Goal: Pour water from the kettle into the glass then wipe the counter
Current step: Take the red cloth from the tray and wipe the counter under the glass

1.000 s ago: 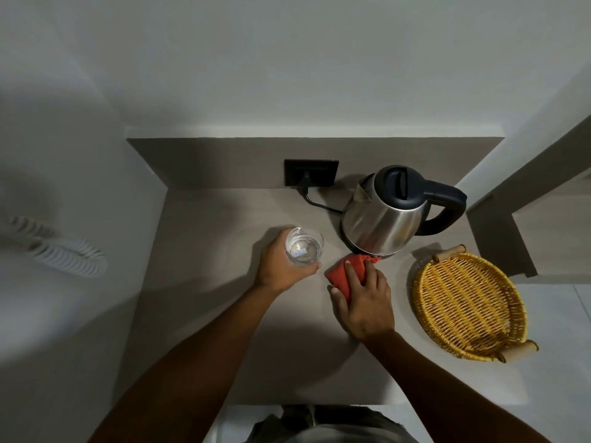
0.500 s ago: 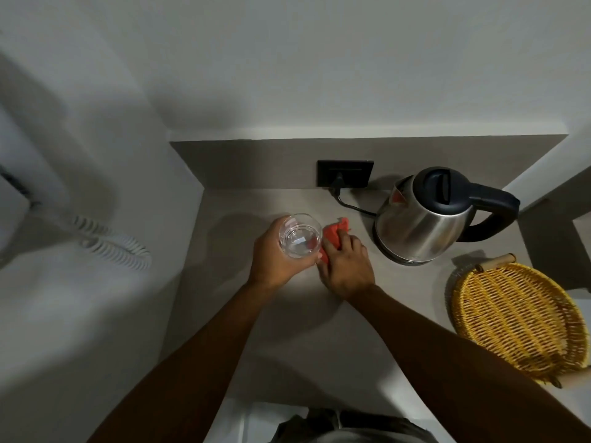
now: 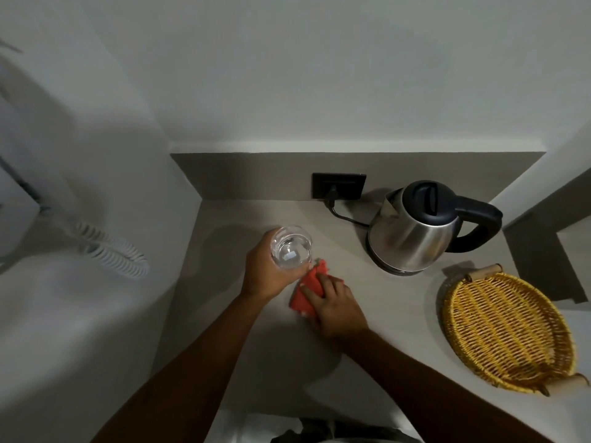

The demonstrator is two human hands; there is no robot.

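Head: cloth point(image 3: 307, 291) under right hand point(image 3: 339, 310) (flat)

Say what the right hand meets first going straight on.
Likely the left hand gripping the glass, just beyond the cloth under the right hand; their heights are unclear.

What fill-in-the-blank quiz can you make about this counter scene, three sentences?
1. The left hand grips the ___.
2. The right hand presses the red cloth onto the ___.
3. The kettle has a ___ handle.
Missing words: glass; counter; black.
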